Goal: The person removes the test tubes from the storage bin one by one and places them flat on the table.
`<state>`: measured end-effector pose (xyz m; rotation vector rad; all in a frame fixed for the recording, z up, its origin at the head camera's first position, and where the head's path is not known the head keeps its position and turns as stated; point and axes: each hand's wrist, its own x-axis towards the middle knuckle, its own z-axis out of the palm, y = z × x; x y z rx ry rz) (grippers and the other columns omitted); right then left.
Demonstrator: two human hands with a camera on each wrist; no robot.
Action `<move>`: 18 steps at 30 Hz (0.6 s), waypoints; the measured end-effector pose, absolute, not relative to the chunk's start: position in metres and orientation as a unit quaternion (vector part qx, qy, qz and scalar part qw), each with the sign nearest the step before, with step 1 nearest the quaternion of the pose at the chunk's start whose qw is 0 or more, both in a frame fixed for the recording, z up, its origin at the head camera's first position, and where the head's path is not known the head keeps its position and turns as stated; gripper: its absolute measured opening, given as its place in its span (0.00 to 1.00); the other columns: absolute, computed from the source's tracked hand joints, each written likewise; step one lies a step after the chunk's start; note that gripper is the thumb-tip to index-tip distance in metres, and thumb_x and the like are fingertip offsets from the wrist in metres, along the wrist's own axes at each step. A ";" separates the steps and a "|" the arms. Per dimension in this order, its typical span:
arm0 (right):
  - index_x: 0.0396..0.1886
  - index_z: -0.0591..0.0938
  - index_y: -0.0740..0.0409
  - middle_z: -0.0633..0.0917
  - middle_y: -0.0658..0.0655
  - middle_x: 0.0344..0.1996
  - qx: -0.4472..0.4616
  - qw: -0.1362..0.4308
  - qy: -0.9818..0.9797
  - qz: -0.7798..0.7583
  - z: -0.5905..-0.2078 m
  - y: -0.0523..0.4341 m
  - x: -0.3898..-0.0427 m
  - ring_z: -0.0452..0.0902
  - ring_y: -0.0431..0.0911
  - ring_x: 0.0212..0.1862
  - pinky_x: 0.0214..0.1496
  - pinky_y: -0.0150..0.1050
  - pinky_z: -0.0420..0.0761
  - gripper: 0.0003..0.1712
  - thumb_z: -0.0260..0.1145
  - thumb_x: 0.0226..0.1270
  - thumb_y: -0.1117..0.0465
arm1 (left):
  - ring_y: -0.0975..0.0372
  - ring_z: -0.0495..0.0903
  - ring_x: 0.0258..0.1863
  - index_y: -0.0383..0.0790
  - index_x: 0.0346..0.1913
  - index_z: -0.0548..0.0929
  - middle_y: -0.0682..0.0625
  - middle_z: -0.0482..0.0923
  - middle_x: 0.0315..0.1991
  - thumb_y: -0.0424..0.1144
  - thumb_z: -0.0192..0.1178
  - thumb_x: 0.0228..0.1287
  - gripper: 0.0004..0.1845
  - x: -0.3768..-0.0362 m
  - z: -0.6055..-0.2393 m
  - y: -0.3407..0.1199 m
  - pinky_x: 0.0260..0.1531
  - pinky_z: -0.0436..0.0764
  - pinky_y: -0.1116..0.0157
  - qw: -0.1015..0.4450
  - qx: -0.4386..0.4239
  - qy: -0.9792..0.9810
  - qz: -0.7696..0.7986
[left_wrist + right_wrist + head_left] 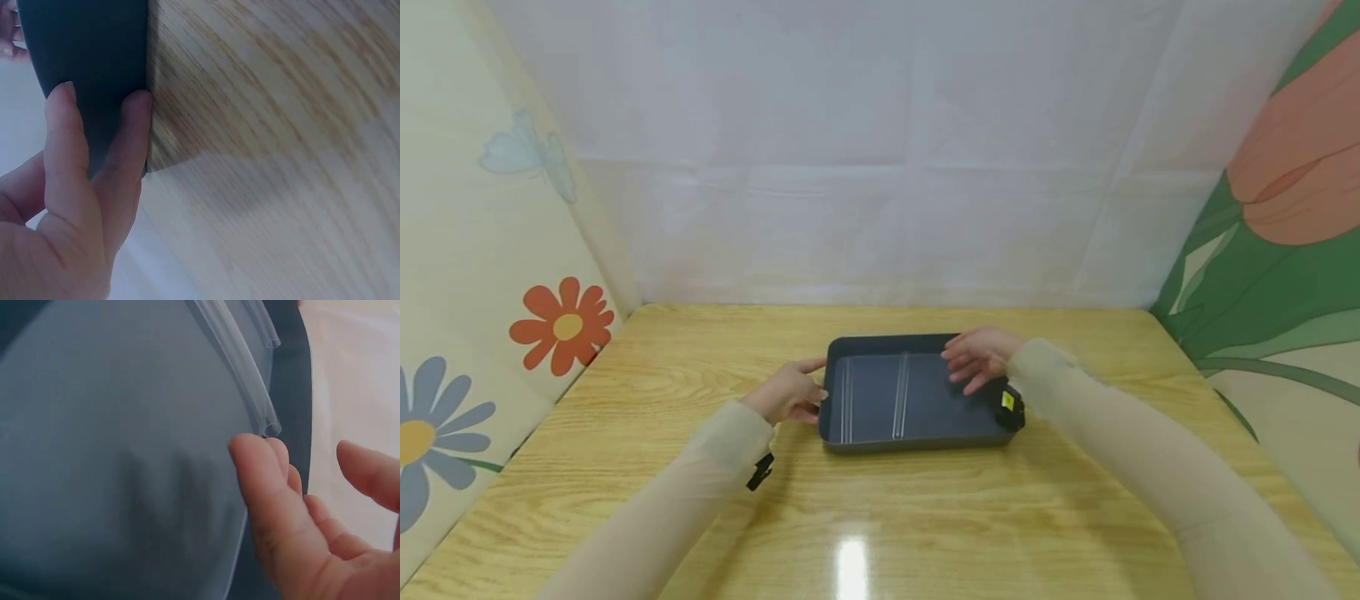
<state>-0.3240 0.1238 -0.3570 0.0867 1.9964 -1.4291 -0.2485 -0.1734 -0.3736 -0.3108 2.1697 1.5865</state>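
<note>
A dark grey rectangular tray sits on the wooden table. Inside it, towards its left half, lie two clear plastic tubes, one tube near the middle and another tube by the left wall. My left hand is at the tray's left side; in the left wrist view, extended fingers rest against the outer wall. Over the tray's right part hovers my right hand, fingers loosely spread and holding nothing. In the right wrist view, its fingertips appear close to one tube's end; contact cannot be told.
The wooden table extends around the tray. A white cloth backdrop hangs behind its far edge. Flower-printed panels stand at the left and right. A dark wrist camera under the right forearm covers the tray's right end.
</note>
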 end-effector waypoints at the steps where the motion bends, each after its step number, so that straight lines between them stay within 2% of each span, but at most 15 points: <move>1: 0.72 0.60 0.67 0.70 0.74 0.62 0.034 0.335 0.765 -0.549 -0.358 0.123 -0.324 0.79 0.49 0.36 0.35 0.48 0.86 0.31 0.56 0.73 0.66 | 0.54 0.80 0.31 0.41 0.77 0.51 0.29 0.73 0.54 0.19 0.49 0.66 0.39 -0.249 -0.374 -0.173 0.18 0.81 0.68 0.215 -0.112 0.783 0.573; 5: 0.70 0.62 0.68 0.72 0.72 0.59 0.035 0.335 0.765 -0.549 -0.361 0.118 -0.322 0.79 0.48 0.33 0.32 0.46 0.86 0.29 0.58 0.72 0.66 | 0.54 0.80 0.30 0.40 0.77 0.51 0.30 0.74 0.51 0.19 0.49 0.66 0.39 -0.248 -0.374 -0.173 0.18 0.81 0.68 0.213 -0.112 0.783 0.573; 10: 0.69 0.63 0.68 0.73 0.73 0.59 0.025 0.341 0.773 -0.534 -0.362 0.112 -0.321 0.79 0.48 0.35 0.32 0.45 0.85 0.29 0.58 0.72 0.66 | 0.55 0.81 0.29 0.39 0.77 0.51 0.31 0.76 0.48 0.19 0.49 0.66 0.39 -0.248 -0.375 -0.173 0.18 0.81 0.68 0.212 -0.110 0.783 0.575; 18: 0.69 0.64 0.67 0.73 0.73 0.60 0.014 0.351 0.787 -0.508 -0.363 0.099 -0.321 0.79 0.54 0.43 0.39 0.50 0.85 0.29 0.59 0.71 0.65 | 0.54 0.81 0.32 0.41 0.77 0.52 0.29 0.73 0.53 0.19 0.49 0.66 0.39 -0.247 -0.374 -0.171 0.19 0.81 0.68 0.210 -0.116 0.784 0.572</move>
